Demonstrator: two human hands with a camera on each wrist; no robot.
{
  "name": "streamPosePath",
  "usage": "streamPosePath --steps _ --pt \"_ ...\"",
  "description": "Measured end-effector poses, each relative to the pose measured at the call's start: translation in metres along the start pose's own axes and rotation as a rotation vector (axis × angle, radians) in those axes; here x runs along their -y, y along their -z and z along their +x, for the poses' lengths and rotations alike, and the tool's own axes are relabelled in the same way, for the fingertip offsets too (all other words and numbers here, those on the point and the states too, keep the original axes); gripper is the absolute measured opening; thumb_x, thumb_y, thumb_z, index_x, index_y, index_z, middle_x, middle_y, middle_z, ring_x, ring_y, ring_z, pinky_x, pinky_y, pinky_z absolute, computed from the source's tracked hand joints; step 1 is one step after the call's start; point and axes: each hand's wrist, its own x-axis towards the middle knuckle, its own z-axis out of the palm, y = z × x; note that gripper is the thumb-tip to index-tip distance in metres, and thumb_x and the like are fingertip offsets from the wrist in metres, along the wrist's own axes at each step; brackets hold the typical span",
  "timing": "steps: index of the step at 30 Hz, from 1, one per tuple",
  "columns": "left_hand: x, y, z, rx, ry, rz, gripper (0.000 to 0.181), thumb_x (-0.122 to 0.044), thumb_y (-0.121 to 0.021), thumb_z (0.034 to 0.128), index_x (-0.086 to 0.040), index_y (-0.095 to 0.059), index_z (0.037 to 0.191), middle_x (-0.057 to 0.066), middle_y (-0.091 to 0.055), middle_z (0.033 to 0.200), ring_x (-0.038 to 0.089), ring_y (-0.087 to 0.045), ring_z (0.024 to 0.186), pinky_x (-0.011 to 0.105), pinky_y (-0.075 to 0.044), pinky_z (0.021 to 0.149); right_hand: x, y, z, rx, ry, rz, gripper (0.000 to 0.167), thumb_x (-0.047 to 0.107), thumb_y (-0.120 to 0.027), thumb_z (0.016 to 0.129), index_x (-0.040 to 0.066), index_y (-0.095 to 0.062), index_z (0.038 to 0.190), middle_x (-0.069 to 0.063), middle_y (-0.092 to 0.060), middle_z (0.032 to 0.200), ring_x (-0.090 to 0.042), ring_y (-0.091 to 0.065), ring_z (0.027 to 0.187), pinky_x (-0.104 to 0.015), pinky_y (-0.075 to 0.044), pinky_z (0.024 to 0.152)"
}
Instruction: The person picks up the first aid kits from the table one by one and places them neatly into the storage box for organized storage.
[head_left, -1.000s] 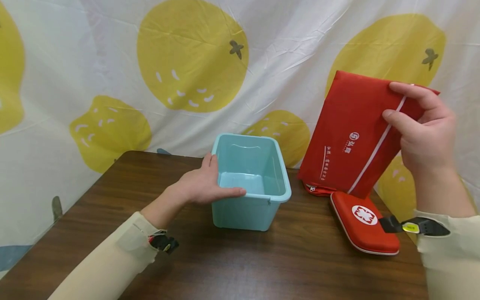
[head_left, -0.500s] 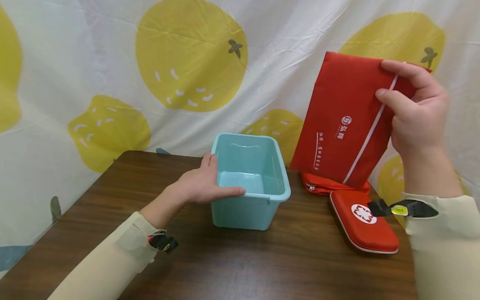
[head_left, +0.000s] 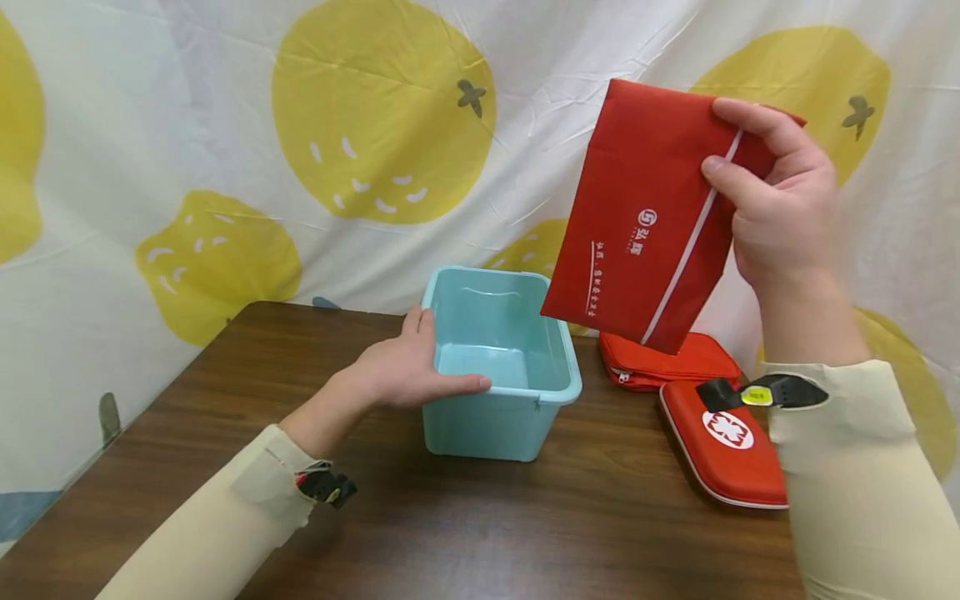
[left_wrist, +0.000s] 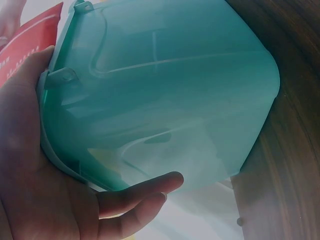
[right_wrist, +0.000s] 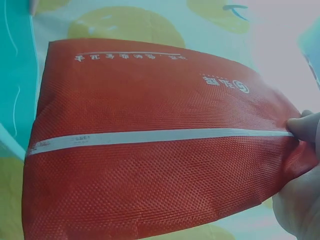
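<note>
Above the table on the right, the right hand (head_left: 787, 200) pinches a flat red pouch (head_left: 637, 208) with a white stripe between thumb and fingers. The pouch's lower left corner hangs by the bin's right back rim. In the right wrist view the pouch (right_wrist: 150, 100) fills most of the picture, the hand (right_wrist: 300, 200) at its right end. The left hand (head_left: 397, 371) rests with extended fingers against the near left corner of a light blue bin (head_left: 480, 425), thumb along the front rim. The left wrist view shows this hand (left_wrist: 40, 175) against the bin's outside (left_wrist: 175, 90).
Right of the bin, a red zippered pouch (head_left: 675, 362) lies on the brown table (head_left: 360, 517). In front of it is a hard red case (head_left: 738, 467) with a white round emblem, partly behind the right sleeve. A lemon-patterned cloth (head_left: 562, 100) hangs behind.
The right hand has lifted the striped pouch and moved it left, uncovering more of the red zippered pouch on the table. The left hand and bin have stayed in place.
</note>
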Motion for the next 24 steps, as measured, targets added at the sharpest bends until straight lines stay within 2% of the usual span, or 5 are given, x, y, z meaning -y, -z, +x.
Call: streamPosePath --steps 12,17,24 --pt "0.000 0.000 0.001 0.004 0.001 -0.005 0.146 -0.094 -0.061 0.0820 0.002 -0.001 0.174 0.020 -0.008 0.182 0.040 -0.061 0.138 0.055 -0.057 0.108 -0.019 -0.030 0.009 0.000 -0.055 0.069 0.038 -0.005 -0.070 0.099 0.007 -0.078 0.134 -0.009 -0.067 0.135 -0.025 -0.062 0.120 -0.030 -0.063 0.083" --pt "-0.001 -0.001 0.001 0.010 0.002 -0.008 0.145 -0.094 -0.061 0.0823 0.001 -0.002 0.174 0.020 -0.009 0.182 0.040 -0.060 0.139 0.054 -0.058 0.108 -0.030 -0.041 0.014 -0.013 -0.080 0.143 0.037 -0.006 -0.067 0.098 0.006 -0.079 0.132 -0.010 -0.068 0.130 -0.026 -0.065 0.115 -0.031 -0.062 0.081" --pt "-0.001 -0.001 0.002 0.014 0.007 -0.023 0.143 -0.092 -0.063 0.0818 -0.001 -0.003 0.174 0.019 -0.014 0.179 0.039 -0.061 0.135 0.054 -0.060 0.104 -0.050 -0.056 0.017 -0.014 -0.114 0.164 0.037 -0.005 -0.064 0.098 0.007 -0.081 0.129 -0.010 -0.072 0.125 -0.027 -0.069 0.108 -0.031 -0.060 0.078"
